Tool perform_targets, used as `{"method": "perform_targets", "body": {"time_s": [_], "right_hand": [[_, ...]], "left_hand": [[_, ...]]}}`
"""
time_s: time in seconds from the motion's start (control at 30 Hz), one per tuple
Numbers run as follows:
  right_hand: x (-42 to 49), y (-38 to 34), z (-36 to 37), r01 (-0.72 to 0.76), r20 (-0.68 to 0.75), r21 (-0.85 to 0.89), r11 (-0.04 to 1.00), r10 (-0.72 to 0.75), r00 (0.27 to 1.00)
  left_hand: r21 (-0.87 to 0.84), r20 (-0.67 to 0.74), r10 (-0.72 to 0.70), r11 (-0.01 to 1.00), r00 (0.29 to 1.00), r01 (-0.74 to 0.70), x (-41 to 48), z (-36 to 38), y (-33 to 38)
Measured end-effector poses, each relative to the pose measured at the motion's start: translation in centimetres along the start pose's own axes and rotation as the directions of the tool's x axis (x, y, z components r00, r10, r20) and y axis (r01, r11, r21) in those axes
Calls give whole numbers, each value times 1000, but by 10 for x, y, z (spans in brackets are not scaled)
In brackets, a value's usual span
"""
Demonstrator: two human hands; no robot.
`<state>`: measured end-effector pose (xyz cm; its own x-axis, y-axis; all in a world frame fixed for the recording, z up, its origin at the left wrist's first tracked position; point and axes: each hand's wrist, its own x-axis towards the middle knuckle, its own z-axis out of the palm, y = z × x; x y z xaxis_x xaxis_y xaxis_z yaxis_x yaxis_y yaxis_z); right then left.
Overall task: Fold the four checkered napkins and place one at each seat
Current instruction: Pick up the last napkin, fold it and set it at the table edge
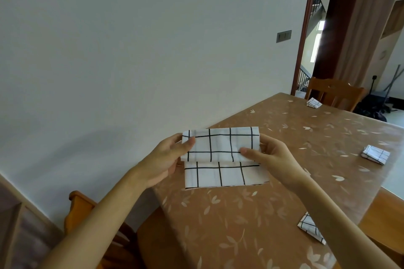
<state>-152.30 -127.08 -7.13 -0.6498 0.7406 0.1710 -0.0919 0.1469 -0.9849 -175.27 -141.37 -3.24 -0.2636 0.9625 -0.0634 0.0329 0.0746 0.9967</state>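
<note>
Both hands, left [167,158] and right [270,156], pinch the napkin [220,157] by its side edges above the surface [240,225]. Light, limp cloth: it likely sags, so gripping near the corners looks best.

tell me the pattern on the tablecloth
The tablecloth is brown with a scattered pale leaf print, shown in the head view.

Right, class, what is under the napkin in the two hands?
The brown leaf-patterned tablecloth shows around the napkin, so it lies beneath. The patch directly under it is covered. The left hand and right hand pinch it; their fingers behind it are hidden.
</note>
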Motion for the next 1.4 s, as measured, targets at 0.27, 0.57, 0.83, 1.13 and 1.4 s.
{"method": "perform_targets", "body": {"time_s": [0.27, 0.57, 0.83, 1.13, 1.4], "right_hand": [[-4, -7, -6, 65, 55, 52, 997, -68, 996], [3, -10, 0, 47, -23, -42, 998, -48, 999], [-1, -2, -2, -63, -55, 131, 989, 71, 996], [-30, 27, 38, -198, 19, 16, 980, 198, 980], [-32, 55, 84, 59, -320, -414, 908, -206, 925]], "left_hand": [[-227, 323, -239, 920, 916, 320, 2, -13, -8], [120, 500, -144, 988, 854, 96, -6, 11, -7], [312, 177, -13, 949, 984, -43, -8, 24, -21], [321, -186, 173, 941, 967, -106, 1, 39, -51], [320, -281, 207, 941, 937, -112, 8, 56, -93]]}}
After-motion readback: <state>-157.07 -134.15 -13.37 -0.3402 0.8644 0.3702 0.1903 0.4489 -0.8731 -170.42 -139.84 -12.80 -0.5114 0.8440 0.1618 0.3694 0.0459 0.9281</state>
